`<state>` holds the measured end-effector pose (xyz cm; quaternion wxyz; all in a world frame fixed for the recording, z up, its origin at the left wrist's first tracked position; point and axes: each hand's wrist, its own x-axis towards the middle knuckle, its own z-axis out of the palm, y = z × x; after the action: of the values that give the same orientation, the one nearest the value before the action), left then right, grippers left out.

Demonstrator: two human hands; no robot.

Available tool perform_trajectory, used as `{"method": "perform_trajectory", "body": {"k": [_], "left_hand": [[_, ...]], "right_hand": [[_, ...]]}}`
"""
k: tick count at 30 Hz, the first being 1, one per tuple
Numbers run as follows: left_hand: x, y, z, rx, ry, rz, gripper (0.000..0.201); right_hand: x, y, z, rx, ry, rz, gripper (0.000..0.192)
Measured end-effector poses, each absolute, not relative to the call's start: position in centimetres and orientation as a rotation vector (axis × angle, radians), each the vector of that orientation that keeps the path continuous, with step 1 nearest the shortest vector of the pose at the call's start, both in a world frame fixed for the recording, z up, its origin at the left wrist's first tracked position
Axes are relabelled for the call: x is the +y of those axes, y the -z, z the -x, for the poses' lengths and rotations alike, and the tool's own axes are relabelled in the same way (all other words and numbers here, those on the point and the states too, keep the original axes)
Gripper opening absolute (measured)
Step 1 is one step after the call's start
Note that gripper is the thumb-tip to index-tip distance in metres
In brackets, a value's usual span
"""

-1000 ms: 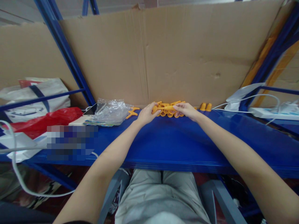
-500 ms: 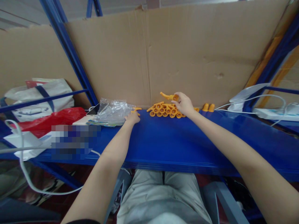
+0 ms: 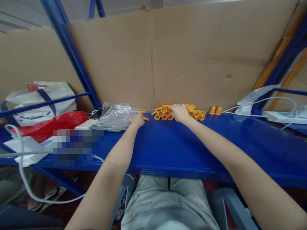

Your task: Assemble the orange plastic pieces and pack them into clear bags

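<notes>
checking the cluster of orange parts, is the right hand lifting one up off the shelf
No, the right hand rests low on the pile of orange parts on the blue shelf, with no part raised above the pile.

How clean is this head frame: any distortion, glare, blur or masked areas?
Head view: strong wide-angle bowing of the blue shelf and uprights; soft sheen on the clear plastic bag; a pixelated block masks something at left; the orange parts between left hand and right hand look small and soft.

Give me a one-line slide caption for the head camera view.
Right hand rests on a pile of orange plastic parts on a blue shelf; left hand touches a lone orange part.
</notes>
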<state>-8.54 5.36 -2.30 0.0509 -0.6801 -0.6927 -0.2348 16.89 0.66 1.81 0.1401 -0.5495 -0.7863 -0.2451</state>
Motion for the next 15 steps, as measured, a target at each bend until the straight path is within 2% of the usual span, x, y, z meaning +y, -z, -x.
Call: {"method": "perform_trajectory", "body": {"k": [5, 10, 15], "left_hand": [[4.9, 1.7, 8.0, -2.098, 0.716, 2.122, 0.040], [3.7, 0.4, 6.9, -2.209, 0.397, 2.184, 0.038], [2.6, -0.9, 6.1, -2.225, 0.143, 2.168, 0.041]], "right_hand": [[0.4, -1.5, -17.2, -2.278, 0.568, 1.583, 0.046], [-0.1, -1.8, -17.9, -2.296, 0.481, 1.553, 0.063], [0.2, -3.2, -21.4, -2.139, 0.488, 1.572, 0.059]]}}
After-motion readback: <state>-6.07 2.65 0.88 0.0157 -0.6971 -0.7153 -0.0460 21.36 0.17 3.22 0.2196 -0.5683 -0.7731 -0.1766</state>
